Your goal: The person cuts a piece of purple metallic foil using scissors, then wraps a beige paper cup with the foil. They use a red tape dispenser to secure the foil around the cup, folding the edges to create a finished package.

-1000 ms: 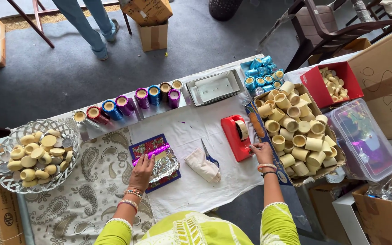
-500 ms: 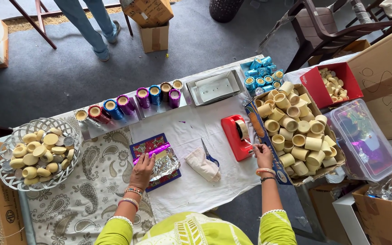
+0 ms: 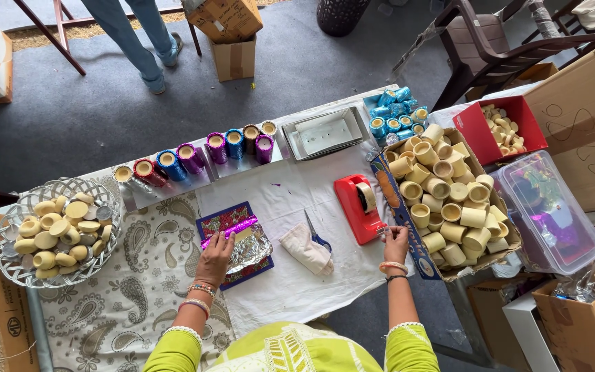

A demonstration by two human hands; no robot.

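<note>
- Right now your left hand [image 3: 215,253] lies flat, fingers together and stretched forward, pressing on the purple foil strip [image 3: 232,227] that sits on the silver foil sheet [image 3: 251,248].
- That foil lies on a dark blue patterned mat [image 3: 227,219], on the white cloth [image 3: 290,289] near the table's front edge.
- Your right hand [image 3: 395,242] is at the front end of the red tape dispenser [image 3: 357,207]; fingertips pinched together at its cutter end, seemingly on a bit of clear tape, too small to tell for sure.
- The dispenser stands between the blue-handled scissors [image 3: 316,234] and the cardboard box of cream cylinders [image 3: 449,207], just beside the box.
- A crumpled white rag [image 3: 306,249] lies touching the scissors, between your two hands.
- On the left, a wire basket [image 3: 15,272] holds cream round pieces, resting on the paisley cloth [image 3: 132,289].
- Along the far edge, a row of foil-wrapped cylinders [image 3: 194,157] in red, blue, purple and brown; next to it a stack of grey trays [image 3: 325,134].
- Further right: blue wrapped cylinders [image 3: 395,114], a red box [image 3: 480,131] with cream pieces, a clear plastic tub [image 3: 552,213].
- Another person's legs [image 3: 136,41] stand on the grey floor beyond the table.
</note>
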